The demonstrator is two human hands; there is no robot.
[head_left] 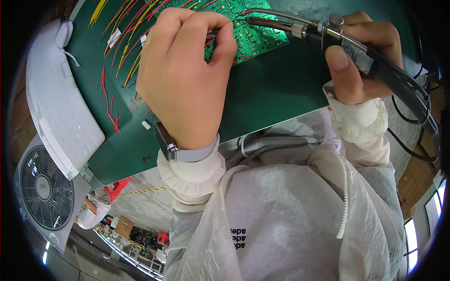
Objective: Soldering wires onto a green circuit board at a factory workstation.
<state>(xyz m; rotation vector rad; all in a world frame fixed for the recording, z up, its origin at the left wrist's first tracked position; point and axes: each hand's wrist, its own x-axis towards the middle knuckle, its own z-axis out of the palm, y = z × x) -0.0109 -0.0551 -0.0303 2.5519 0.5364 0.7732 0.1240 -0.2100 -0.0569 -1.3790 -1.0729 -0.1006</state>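
A green circuit board (255, 40) lies on the green-topped table under both hands. My right hand (363, 56) grips a soldering iron (300, 30) with a thin metal feed tube alongside it. Its tip meets the board's upper part, right by my left fingertips. My left hand (187, 70) is closed in a pinch over the board; what sits between thumb and finger is too small to make out. Red wires show through the gap between its fingers. Red and yellow wires (129, 35) fan out to the left of that hand, partly hidden behind it.
Loose red wire pieces (112, 112) and a small white connector (146, 125) lie on the table (276, 93). A white panel (61, 103) and a fan (44, 187) stand at the left. The iron's black cable (422, 112) hangs at the right. Another person (93, 210) is at lower left.
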